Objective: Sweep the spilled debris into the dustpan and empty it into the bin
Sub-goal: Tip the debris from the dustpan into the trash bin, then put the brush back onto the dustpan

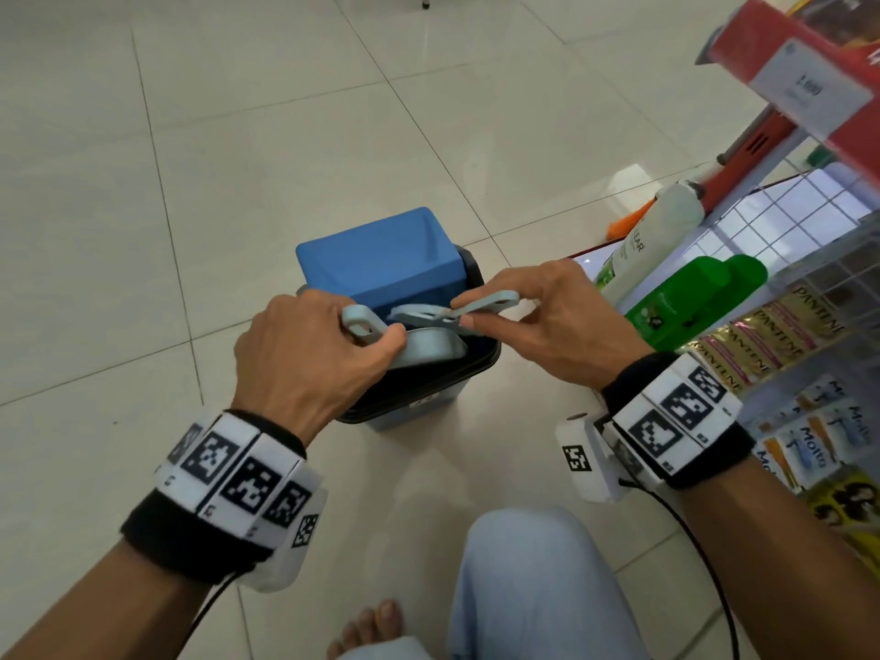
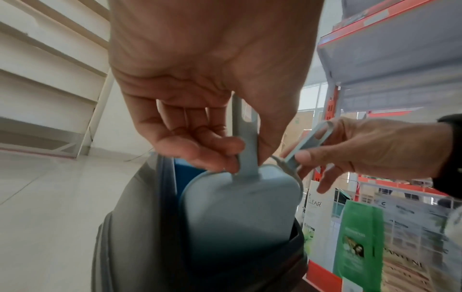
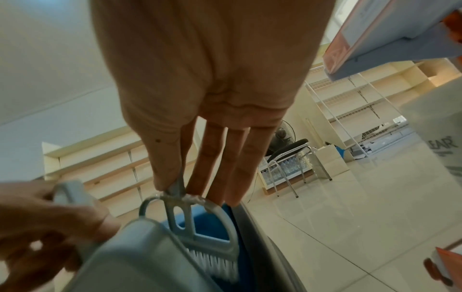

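Dustpan (image 1: 431, 347), pale grey-blue, tips into one bin (image 1: 469, 373) at frame centre, left hand (image 1: 305, 354) fingers clamped on its handle; right hand (image 1: 547, 321) fingers pinch one matching brush (image 1: 457, 316).

Both forearms reach forward with banded wrists level, meeting above the open dark-rimmed blue plastic bin (image 1: 431, 397). Left hand (image 1: 305, 354): back up, fingers and thumb curled round the looped handle of the pale grey plastic dustpan (image 2: 240, 213), which tilts down into the bin mouth. Right hand (image 1: 547, 321): just right of the bin, thumb and forefinger pinching the handle of the small pale grey plastic brush (image 3: 212, 243), remaining fingers (image 3: 237, 168) extended straight.
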Motion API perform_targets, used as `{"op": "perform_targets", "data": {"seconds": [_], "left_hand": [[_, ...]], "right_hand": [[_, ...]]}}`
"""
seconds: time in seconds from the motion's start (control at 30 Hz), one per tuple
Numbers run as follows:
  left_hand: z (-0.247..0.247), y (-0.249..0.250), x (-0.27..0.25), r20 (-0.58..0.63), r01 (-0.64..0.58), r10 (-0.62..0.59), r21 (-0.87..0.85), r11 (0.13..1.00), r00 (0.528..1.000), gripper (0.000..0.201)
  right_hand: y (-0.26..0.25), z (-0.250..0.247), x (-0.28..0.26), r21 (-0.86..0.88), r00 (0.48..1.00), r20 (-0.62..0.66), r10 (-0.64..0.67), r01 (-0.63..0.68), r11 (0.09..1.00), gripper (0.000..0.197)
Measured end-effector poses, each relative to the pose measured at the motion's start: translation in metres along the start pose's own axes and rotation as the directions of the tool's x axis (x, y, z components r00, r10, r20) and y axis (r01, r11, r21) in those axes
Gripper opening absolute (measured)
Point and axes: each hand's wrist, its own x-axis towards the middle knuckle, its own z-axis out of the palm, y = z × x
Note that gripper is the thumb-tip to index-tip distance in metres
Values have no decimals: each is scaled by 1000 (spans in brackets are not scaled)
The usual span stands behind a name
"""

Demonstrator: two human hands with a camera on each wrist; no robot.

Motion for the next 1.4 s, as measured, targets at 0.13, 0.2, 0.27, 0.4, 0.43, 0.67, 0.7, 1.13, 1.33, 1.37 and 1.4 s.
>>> {"op": "perform_targets", "data": {"seconds": [0.13,0.2,0.27,0.4,0.43,0.67,0.7,1.13,1.33,1.37,1.4], "left_hand": [[-1,-4,-24,-14,-43,44,85,995,999,43],[2,-5,-31,-19,-50,53,122,991,998,42],[0,-3,-30,-45,-61,66,116,991,997,44],[-2,7,-22,-89,-50,56,68,996,994,52],[-1,10,-22,-74,-40,44,55,998,996,54],[-5,15,-26,-129,-31,30,-9,999,991,52],[-6,14,-27,-137,-34,32,-14,999,990,52],[0,-25,-46,-114,117,-184,-439,891,976,41],[15,-30,-66,109,268,-320,-818,509,941,26],[16,-32,-67,129,283,-334,-837,468,934,26],[15,-37,-71,137,288,-348,-854,432,927,27]], "right_hand": [[-9,-10,-2,56,990,-101,-93,99,994,17],[-11,-11,-1,50,995,-45,-93,95,994,16],[-10,-8,1,-25,996,82,-39,41,999,16],[-5,-5,4,-15,999,-21,-31,31,999,16],[-4,-4,4,-12,999,-30,-36,36,999,15],[-5,-4,-1,-20,998,-47,-50,49,999,15],[-4,-4,-2,-28,998,-43,-45,44,999,16],[7,5,-13,164,954,-298,20,31,986,7],[2,0,-8,299,955,-290,60,30,954,16],[0,0,-7,320,957,-284,56,39,947,17],[-3,5,-4,341,963,-267,43,53,939,18]]}}
